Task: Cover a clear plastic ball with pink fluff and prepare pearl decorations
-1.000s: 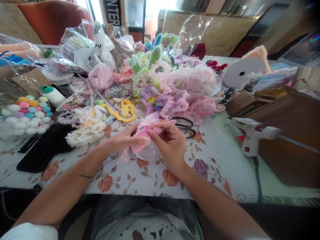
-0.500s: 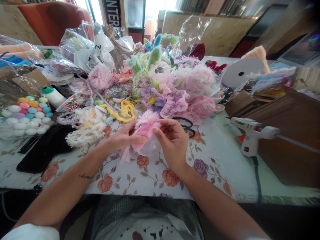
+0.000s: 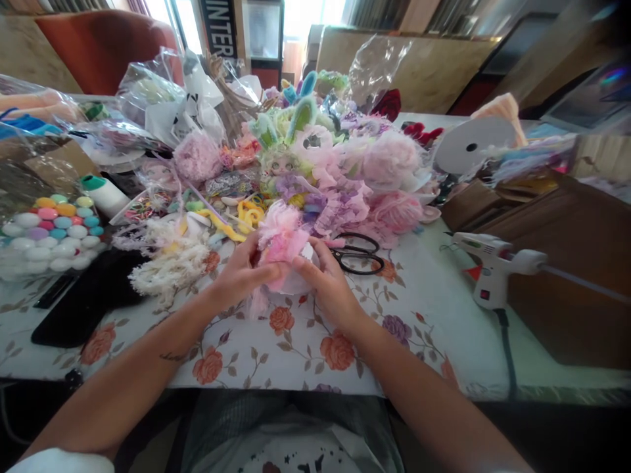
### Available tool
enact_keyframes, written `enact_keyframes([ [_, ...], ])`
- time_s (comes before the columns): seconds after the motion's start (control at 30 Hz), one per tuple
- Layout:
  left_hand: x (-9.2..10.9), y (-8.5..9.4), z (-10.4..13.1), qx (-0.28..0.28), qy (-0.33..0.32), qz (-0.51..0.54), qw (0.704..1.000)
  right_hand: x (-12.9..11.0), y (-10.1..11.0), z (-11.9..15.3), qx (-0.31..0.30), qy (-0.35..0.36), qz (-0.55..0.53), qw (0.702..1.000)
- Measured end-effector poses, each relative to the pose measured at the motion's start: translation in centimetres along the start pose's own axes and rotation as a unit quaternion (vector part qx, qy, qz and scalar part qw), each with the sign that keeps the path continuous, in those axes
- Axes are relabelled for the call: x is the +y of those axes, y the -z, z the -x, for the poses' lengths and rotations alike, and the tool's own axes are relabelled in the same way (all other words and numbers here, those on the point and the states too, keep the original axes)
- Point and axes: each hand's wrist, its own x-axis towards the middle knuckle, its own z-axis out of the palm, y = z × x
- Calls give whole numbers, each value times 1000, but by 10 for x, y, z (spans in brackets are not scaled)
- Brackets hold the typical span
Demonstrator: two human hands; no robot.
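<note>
Gently, pink fluff is held by half-closed left hand and right hand; likely light and squashy, best held by its sides.

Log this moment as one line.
left hand: holds pink bundle | right hand: holds its other side | scissors: on table, beside right hand | glue gun: far right

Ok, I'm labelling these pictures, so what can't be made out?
Scissors, blades: head view, hidden behind right hand.
Left hand, far fingertips: head view, behind pink bundle.
Left forearm, lettering: head view, blurred, too small.
Brown box: head view, cut off by right edge.
</note>
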Motion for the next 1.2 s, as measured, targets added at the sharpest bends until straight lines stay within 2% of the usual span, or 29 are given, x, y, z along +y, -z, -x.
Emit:
enact_keyframes([
  [0.17, -6, 2, 0, -23, -29, -53, 998, 1, 1, -2, -29, -24, -37, 999],
  [0.37, -3, 1, 0, -31, -14, -51, 998, 4, -1, -2, -24, -27, -68, 997],
  [0.57, 2, 4, -2, -79, 13, -24, 996, 3, -1, -1, -19, -24, -73, 997],
  [0.83, 6, 4, -3, -53, 27, 5, 998, 2, 1, 0, -27, -2, -51, 998],
  [1.03, 0, 7, -5, -116, 25, 40, 992, 1, 0, -2, -23, -35, -108, 993],
  [1.1, -2, 9, -5, -125, 11, 28, 992, 2, -1, -3, -14, -42, -121, 992],
  [1.2, -3, 9, -5, -102, 23, -43, 994, 3, -2, -4, 17, -54, -138, 989],
])
